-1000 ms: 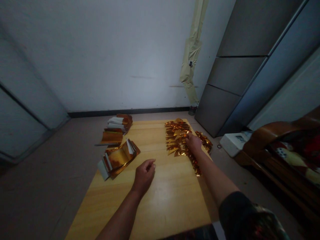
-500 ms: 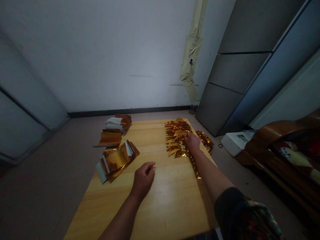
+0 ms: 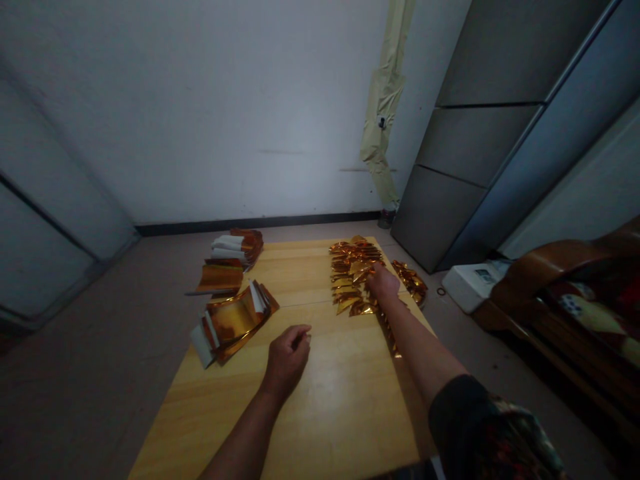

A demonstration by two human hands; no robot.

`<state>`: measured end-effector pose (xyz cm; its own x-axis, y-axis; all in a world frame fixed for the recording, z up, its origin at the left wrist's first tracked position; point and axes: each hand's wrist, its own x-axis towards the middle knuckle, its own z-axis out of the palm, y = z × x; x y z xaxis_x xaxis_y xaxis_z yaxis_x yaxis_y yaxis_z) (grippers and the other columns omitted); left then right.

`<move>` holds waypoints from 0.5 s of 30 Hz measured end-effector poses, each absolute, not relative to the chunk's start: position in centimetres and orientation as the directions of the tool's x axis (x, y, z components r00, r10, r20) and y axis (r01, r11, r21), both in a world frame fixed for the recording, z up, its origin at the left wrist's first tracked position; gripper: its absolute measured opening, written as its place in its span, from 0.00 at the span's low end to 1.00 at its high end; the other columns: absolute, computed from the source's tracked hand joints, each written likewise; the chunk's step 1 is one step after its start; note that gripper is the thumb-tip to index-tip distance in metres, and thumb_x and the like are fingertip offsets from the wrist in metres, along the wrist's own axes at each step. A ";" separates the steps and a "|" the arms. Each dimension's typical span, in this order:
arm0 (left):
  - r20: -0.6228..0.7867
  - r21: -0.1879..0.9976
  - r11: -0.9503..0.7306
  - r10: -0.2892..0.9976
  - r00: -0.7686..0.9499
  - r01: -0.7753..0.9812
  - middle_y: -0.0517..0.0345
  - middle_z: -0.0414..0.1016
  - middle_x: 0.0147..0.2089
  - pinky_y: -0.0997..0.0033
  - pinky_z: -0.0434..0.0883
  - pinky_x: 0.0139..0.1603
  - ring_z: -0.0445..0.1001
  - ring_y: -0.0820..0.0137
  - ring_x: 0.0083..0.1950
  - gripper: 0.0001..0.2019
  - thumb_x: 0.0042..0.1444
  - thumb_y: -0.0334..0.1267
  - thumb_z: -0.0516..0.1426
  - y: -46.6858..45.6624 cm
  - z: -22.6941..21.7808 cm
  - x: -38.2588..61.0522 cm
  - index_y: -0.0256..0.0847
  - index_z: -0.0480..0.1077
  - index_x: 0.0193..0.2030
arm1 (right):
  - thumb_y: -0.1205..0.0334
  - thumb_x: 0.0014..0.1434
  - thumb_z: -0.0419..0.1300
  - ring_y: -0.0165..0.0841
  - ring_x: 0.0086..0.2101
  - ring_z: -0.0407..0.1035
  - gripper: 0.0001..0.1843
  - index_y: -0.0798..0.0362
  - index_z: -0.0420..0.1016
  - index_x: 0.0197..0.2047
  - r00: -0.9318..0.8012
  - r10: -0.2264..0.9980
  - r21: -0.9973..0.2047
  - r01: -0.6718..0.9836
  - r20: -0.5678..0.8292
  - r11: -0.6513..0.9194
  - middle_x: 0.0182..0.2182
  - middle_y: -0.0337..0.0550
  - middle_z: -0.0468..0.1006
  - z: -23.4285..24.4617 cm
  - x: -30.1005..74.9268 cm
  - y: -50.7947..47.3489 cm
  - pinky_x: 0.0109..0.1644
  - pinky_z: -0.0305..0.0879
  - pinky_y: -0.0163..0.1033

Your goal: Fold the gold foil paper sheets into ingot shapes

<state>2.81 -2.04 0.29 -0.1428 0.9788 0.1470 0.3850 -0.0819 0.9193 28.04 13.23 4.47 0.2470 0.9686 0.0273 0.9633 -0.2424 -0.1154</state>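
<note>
My right hand (image 3: 384, 283) is closed at the pile of folded gold foil papers (image 3: 345, 280) on the right side of the table. Its fingertips pinch one folded gold foil paper (image 3: 361, 269) lying over the others. Near the middle of the table, my left hand (image 3: 289, 355) is curled with thumb and fingers drawn together, and nothing shows in it. To its left lies a loose stack of flat gold foil sheets (image 3: 235, 317) with pale backs. Behind that stack are more foil sheets (image 3: 223, 276) and a curved bundle (image 3: 240, 245) at the table's edge.
The wooden table (image 3: 350, 413) stands before a white wall (image 3: 225, 120). More folded gold foil (image 3: 410, 281) sits beyond its right edge. A grey refrigerator (image 3: 455, 147), a white box (image 3: 473, 285) and a carved wooden seat (image 3: 540, 300) are at the right.
The gold foil paper at my right fingertips has shifted and tilted slightly, with the hand moving a touch left. My left hand has stayed in place.
</note>
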 end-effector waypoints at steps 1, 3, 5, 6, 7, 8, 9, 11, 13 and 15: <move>0.145 0.920 -0.080 0.979 -0.143 0.383 0.56 0.79 0.33 0.69 0.74 0.39 0.76 0.67 0.34 0.12 0.50 0.42 0.57 -2.0 0.3 2.8 0.39 0.78 0.39 | 0.58 0.63 0.51 0.35 0.42 0.73 0.17 0.45 0.70 0.54 0.238 0.970 -0.117 0.966 0.042 -0.232 0.46 0.46 0.78 4.5 28.1 13.2 0.40 0.62 0.34; 0.138 0.924 -0.074 0.980 -0.146 0.376 0.56 0.79 0.33 0.69 0.74 0.39 0.76 0.67 0.34 0.13 0.50 0.42 0.57 -2.1 0.4 2.9 0.39 0.78 0.39 | 0.58 0.63 0.52 0.35 0.41 0.74 0.18 0.44 0.70 0.55 0.227 0.971 -0.125 0.968 0.070 -0.217 0.45 0.45 0.79 4.4 28.1 13.2 0.39 0.61 0.34; 0.133 0.926 -0.069 0.980 -0.150 0.371 0.56 0.79 0.32 0.68 0.74 0.39 0.76 0.67 0.34 0.12 0.50 0.41 0.57 -2.1 0.6 2.9 0.40 0.78 0.38 | 0.57 0.63 0.53 0.34 0.40 0.74 0.18 0.42 0.69 0.56 0.208 0.976 -0.120 0.973 0.067 -0.199 0.45 0.44 0.79 4.4 28.2 13.2 0.38 0.61 0.34; 0.133 0.926 -0.067 0.979 -0.153 0.371 0.56 0.79 0.32 0.68 0.74 0.39 0.76 0.67 0.34 0.12 0.49 0.41 0.57 -2.1 0.6 2.9 0.40 0.78 0.38 | 0.56 0.63 0.53 0.34 0.40 0.74 0.19 0.41 0.69 0.57 0.193 0.979 -0.117 0.976 0.065 -0.185 0.45 0.43 0.80 4.3 28.2 13.2 0.38 0.61 0.34; 0.134 0.926 -0.068 0.979 -0.155 0.371 0.56 0.79 0.32 0.68 0.74 0.39 0.76 0.67 0.34 0.12 0.49 0.41 0.57 -2.1 0.7 2.9 0.40 0.78 0.38 | 0.55 0.63 0.53 0.34 0.40 0.74 0.19 0.40 0.69 0.57 0.175 0.982 -0.113 0.979 0.065 -0.167 0.45 0.43 0.80 4.2 28.3 13.2 0.38 0.61 0.34; 0.135 0.926 -0.069 0.979 -0.156 0.372 0.56 0.79 0.32 0.68 0.74 0.39 0.76 0.67 0.34 0.12 0.49 0.41 0.57 -2.1 0.7 2.9 0.40 0.78 0.38 | 0.54 0.64 0.53 0.34 0.41 0.74 0.18 0.39 0.69 0.56 0.157 0.985 -0.111 0.983 0.070 -0.149 0.45 0.42 0.80 4.2 28.3 13.2 0.38 0.61 0.34; 0.137 0.925 -0.071 0.978 -0.155 0.372 0.56 0.79 0.32 0.68 0.74 0.39 0.76 0.67 0.34 0.12 0.49 0.41 0.57 -2.1 0.7 2.9 0.40 0.78 0.37 | 0.53 0.64 0.53 0.34 0.41 0.74 0.18 0.39 0.70 0.56 0.141 0.987 -0.111 0.985 0.075 -0.132 0.45 0.42 0.80 4.1 28.3 13.2 0.38 0.61 0.33; 0.141 0.924 -0.076 0.979 -0.150 0.375 0.56 0.79 0.32 0.68 0.74 0.39 0.76 0.67 0.34 0.12 0.49 0.40 0.57 -2.1 0.7 2.9 0.40 0.78 0.38 | 0.51 0.64 0.52 0.34 0.41 0.74 0.17 0.38 0.71 0.55 0.122 0.989 -0.114 0.987 0.080 -0.112 0.45 0.41 0.80 4.0 28.3 13.3 0.37 0.61 0.33; 0.146 0.920 -0.081 0.979 -0.144 0.383 0.56 0.79 0.33 0.68 0.74 0.39 0.76 0.67 0.34 0.12 0.49 0.40 0.57 -2.0 0.5 2.9 0.39 0.78 0.38 | 0.49 0.64 0.52 0.34 0.41 0.74 0.17 0.38 0.72 0.54 0.117 0.990 -0.114 0.988 0.084 -0.107 0.45 0.41 0.80 4.0 28.2 13.3 0.37 0.61 0.33; 0.149 0.917 -0.084 0.979 -0.140 0.389 0.55 0.79 0.33 0.69 0.74 0.39 0.76 0.67 0.34 0.12 0.50 0.40 0.57 -2.0 0.4 2.8 0.39 0.78 0.38 | 0.49 0.65 0.52 0.34 0.40 0.74 0.16 0.39 0.73 0.53 0.109 0.991 -0.102 0.990 0.083 -0.101 0.44 0.42 0.80 4.1 28.1 13.3 0.37 0.60 0.33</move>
<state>2.84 -2.01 0.37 -0.1402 0.9789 0.1488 0.3890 -0.0837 0.9174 28.06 13.29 4.08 0.1094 0.9905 0.0833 0.9897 -0.1007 -0.1021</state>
